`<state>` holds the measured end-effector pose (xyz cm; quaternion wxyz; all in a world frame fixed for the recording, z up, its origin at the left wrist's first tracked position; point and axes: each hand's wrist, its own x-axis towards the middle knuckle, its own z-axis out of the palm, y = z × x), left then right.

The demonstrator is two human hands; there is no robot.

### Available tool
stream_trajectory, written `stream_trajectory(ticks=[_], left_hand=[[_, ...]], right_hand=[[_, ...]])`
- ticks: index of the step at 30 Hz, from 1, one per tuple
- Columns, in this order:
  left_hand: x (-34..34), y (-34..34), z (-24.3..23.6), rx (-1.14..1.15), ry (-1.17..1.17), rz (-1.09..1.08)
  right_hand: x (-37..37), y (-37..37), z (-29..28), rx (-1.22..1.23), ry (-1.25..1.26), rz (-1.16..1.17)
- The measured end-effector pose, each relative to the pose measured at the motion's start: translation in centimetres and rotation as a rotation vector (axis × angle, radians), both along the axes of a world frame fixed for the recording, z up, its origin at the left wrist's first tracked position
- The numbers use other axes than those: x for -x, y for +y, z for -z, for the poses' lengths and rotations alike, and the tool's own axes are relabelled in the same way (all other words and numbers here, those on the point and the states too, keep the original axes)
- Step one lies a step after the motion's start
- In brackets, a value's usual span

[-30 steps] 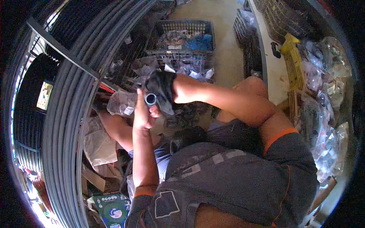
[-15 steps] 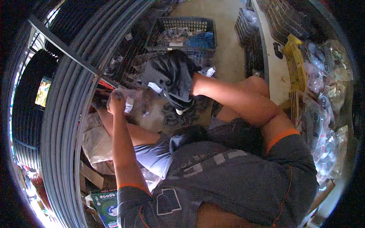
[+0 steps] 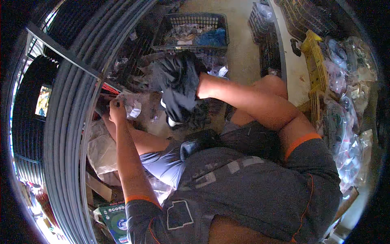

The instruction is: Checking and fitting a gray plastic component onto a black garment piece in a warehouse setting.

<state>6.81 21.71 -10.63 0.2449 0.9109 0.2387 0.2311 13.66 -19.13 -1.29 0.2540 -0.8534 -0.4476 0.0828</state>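
My left hand is closed, thumb and fingers pressed together, at the left beside the grey tubing. A clear plastic bag with a white label hangs from its fingers. A small dark spot shows at the fingertips, too small to name. My right arm reaches across to a crumpled black bag in front of me. From the wrist on, my right hand is hidden inside or behind that bag, so its fingers do not show. Two white bits show at the bag's lower left edge.
A black crate with bagged goods and a blue bundle stands ahead. Grey tubing coils fill the left, behind a metal frame bar. On the right lie a yellow crate and several clear bags. A green box sits lower left.
The black bag and my right wrist have shifted slightly left, and the bag has turned, its white label now out of sight. My left hand has moved slightly left and down.
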Motion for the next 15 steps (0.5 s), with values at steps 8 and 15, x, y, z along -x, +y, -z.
stream_trajectory(ticks=[8,15], left_hand=[[-1.3,3.0,5.1,0.165,-0.125,0.360],[-0.4,2.3,4.1,0.310,0.065,0.216]], right_hand=[[-0.2,-0.1,1.1,-0.139,-0.070,-0.119],[0.5,0.1,0.5,0.116,0.006,-0.109]])
